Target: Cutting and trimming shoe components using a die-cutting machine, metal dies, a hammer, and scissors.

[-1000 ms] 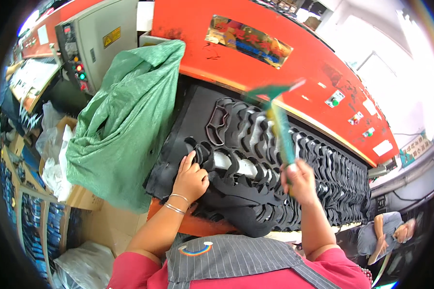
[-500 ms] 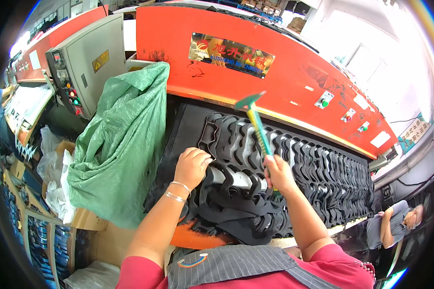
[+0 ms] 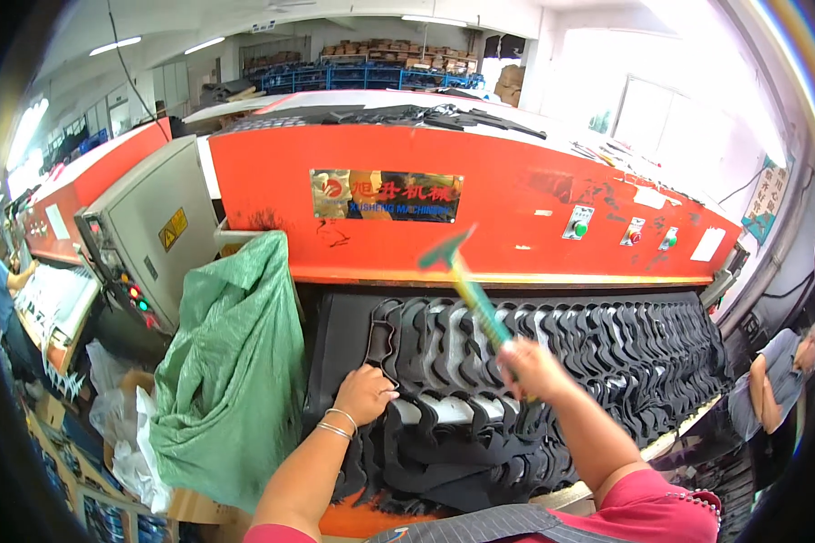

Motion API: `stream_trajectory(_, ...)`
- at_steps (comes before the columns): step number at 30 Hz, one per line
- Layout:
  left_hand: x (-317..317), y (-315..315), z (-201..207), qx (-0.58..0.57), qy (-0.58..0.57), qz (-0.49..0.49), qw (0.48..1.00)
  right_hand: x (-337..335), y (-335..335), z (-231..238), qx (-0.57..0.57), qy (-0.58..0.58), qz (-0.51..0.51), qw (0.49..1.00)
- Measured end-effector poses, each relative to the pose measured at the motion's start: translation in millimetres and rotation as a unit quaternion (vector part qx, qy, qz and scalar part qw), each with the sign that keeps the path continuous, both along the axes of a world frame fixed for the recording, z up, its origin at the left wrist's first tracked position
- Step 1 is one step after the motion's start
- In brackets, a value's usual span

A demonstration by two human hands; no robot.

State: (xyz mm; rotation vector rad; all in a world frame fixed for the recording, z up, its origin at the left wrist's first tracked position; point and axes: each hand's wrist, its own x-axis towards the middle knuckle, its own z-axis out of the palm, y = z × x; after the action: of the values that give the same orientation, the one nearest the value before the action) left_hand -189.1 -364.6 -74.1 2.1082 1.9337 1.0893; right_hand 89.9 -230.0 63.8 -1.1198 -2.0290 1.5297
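Red machinery (image 3: 516,195) filled the upper frame, a black cut sheet (image 3: 552,362) spread below it at centre. The left hand (image 3: 364,395) pressed the sheet with fingers curled on it, while the right hand (image 3: 527,366) clenched a green hammer (image 3: 466,282) raised above it; a green sack (image 3: 231,380) hung at lower left.

So there's a gold rectangular nameplate (image 3: 386,195) dead centre on the red machine front, a small yellow diamond warning sticker (image 3: 173,229) on the grey cabinet at 9 o'clock, and a white label (image 3: 707,244) toward 3 o'clock.
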Motion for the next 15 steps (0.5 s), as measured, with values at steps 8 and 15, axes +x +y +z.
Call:
stream_trajectory(8,-4.1,0.3,-3.4,0.019,-0.058,-0.034,0.998,-61.9,175.2,179.2,-0.098,0.307,-0.073,0.944)
stream_trajectory(15,-7.6,3.7,10.2,-0.01,-0.03,-0.047,0.998,-79.8,270.7,160.9,-0.224,0.626,0.036,0.746)
